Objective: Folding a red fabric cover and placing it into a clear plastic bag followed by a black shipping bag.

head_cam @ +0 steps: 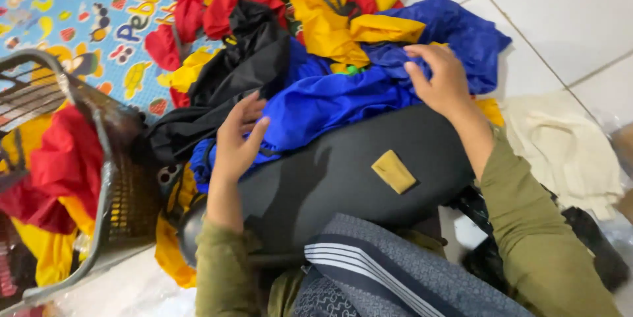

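A blue garment (343,96) lies spread over a dark grey padded board (356,172) that rests on my lap. My left hand (239,139) lies flat on the near left edge of the blue cloth, fingers apart. At the far side of the same cloth my right hand (440,81) pinches a fold between fingers and thumb. A black garment (241,66) lies just left of the blue one. A small tan patch (393,171) sits on the board.
A heap of red and yellow clothes (310,0) lies beyond the board on a colourful printed mat (99,20). A dark plastic basket (105,178) at the left holds red and yellow cloth. Cream fabric (567,145) lies on the white tiles at the right.
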